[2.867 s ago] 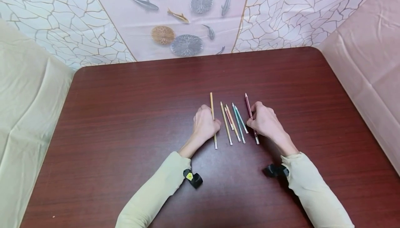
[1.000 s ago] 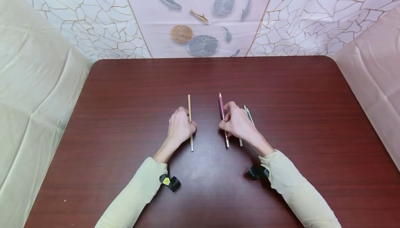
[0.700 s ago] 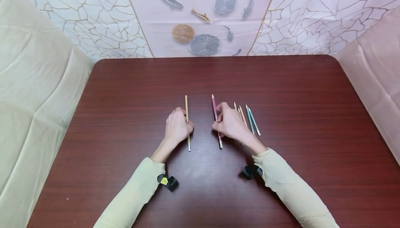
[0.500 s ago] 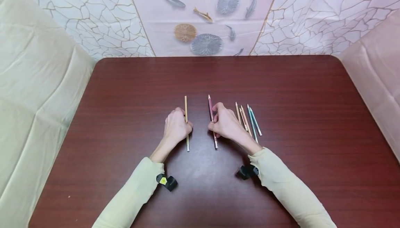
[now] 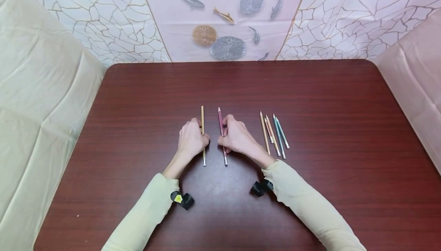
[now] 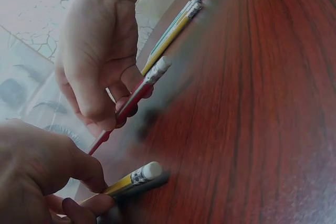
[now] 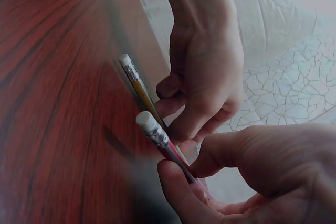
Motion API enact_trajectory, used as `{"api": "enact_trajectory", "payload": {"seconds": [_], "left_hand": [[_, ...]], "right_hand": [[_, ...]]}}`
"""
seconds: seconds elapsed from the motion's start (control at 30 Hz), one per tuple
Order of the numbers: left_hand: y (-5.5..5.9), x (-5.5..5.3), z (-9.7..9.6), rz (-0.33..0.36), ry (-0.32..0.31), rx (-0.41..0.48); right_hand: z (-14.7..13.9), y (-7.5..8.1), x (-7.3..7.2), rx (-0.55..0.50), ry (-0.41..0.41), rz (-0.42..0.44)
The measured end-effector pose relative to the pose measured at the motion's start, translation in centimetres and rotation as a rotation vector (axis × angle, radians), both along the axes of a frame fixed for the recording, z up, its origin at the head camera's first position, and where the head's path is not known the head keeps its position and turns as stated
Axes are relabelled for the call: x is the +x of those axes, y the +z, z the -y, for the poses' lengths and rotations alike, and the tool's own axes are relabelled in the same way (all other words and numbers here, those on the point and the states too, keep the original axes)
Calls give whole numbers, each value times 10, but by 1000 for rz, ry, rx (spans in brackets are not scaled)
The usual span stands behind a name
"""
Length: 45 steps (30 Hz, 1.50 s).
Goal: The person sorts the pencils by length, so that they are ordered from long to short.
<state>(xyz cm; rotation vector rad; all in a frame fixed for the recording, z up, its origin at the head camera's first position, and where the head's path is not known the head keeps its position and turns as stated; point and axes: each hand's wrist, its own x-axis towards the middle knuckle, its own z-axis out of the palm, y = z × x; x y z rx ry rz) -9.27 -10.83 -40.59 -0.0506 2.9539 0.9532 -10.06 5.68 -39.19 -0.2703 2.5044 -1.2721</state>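
Observation:
Between thumb and fingers my left hand point(image 5: 191, 137) pinches a yellow pencil point(image 5: 202, 118), its white eraser end toward me. Close to its right, my right hand point(image 5: 238, 136) pinches a dark red pencil point(image 5: 220, 119), sharpened tip pointing away. The two pencils lie nearly parallel with a narrow gap between them. In the left wrist view, the yellow pencil point(image 6: 122, 184) and the red pencil point(image 6: 134, 96) both show metal ferrules and white erasers. The right wrist view shows the red pencil point(image 7: 174, 153) in front and the yellow pencil point(image 7: 137, 85) behind it.
To the right of my right hand, several pencils lie loosely grouped on the dark red wooden table point(image 5: 158, 90), among them a yellow pencil point(image 5: 264, 130) and a teal pencil point(image 5: 278, 134). Patterned cloth point(image 5: 227, 25) hangs behind the table's far edge.
My right hand has carried the red pencil leftward, from the right side of the loose pencils to beside the yellow one. Earlier, my left hand and its pencil moved left from the group.

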Motion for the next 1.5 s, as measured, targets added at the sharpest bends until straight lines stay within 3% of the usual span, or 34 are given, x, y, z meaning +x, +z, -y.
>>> {"api": "enact_trajectory", "payload": {"seconds": [0.5,0.83,1.33,1.5], "left_hand": [[-2,3,5,-28,6,27],[-3,3,8,-57,5,51],[-5,3,10,-43,10,74],[-5,3,11,-45,6,77]], "right_hand": [[22,0,-1,101,9,27],[30,0,-3,92,-1,32],[42,-4,-1,199,28,-72],[42,-6,-1,182,35,-88]]}}
